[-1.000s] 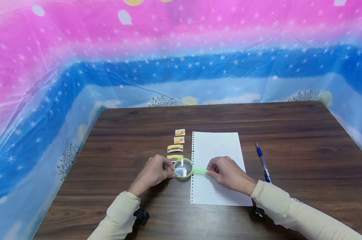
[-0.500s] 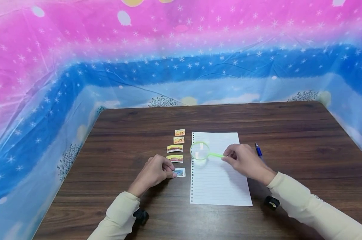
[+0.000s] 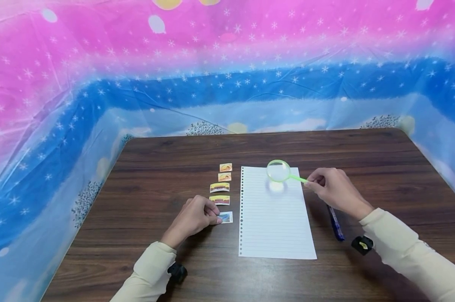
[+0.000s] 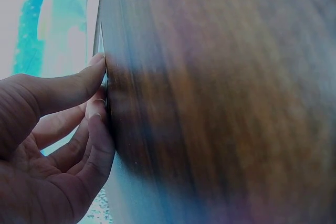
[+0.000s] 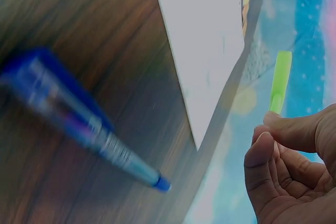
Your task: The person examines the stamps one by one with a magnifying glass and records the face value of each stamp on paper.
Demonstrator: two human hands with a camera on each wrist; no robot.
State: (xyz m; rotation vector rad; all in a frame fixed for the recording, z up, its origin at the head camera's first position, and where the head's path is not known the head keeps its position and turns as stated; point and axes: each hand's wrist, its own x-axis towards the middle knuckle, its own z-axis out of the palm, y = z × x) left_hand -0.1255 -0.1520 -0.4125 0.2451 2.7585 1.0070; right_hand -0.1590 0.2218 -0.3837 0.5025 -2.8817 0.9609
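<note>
My right hand (image 3: 336,191) pinches the green handle of a magnifying glass (image 3: 278,170), raised over the upper right of the lined paper sheet (image 3: 274,218). In the right wrist view only part of the green magnifying glass (image 5: 282,77) shows, edge-on beyond the thumb. At the lowest of a column of small stamps, my left hand (image 3: 195,216) pinches the left edge of a blue stamp (image 3: 226,217) lying on the table. Fingertips hide that edge. In the left wrist view, the thumb and fingers of the left hand (image 4: 68,129) meet the table surface.
Above the blue stamp lie two yellow-and-red stamps (image 3: 219,200) and two smaller orange stamps (image 3: 225,167). A blue pen (image 3: 336,224) rests on the brown wooden table (image 3: 155,167), partly below the right hand. A patterned cloth (image 3: 227,90) hangs behind.
The magnifying glass has moved from over the blue stamp up and right across the paper, carried by the right hand. My left hand has stayed at the blue stamp.
</note>
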